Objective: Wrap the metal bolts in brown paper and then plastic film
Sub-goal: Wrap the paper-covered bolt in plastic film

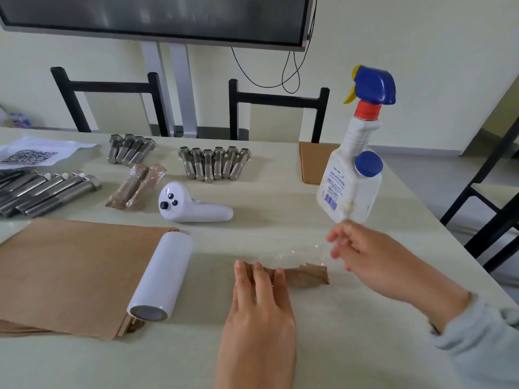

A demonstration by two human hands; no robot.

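Brown paper, creased and crumpled at its ends, covers the bolt parcel [300,275] lying on the pale table [351,346] near the front edge. The left hand [259,310] lies flat on the parcel's left end, fingers straight and pressing down. The right hand [365,254] is raised just beyond the parcel's right end, its fingers curled as if pinching the edge of the thin, glossy plastic film [295,255], though the clear sheet is hard to make out there. To the left, a smooth white film roll [160,276] rests on a stack of flat brown paper sheets [70,273]. Farther back lie two finished wrapped bolts [134,186], rows of bare threaded steel bolts [214,164], a white controller [191,206] and a white spray bottle [354,178] with a blue trigger head.
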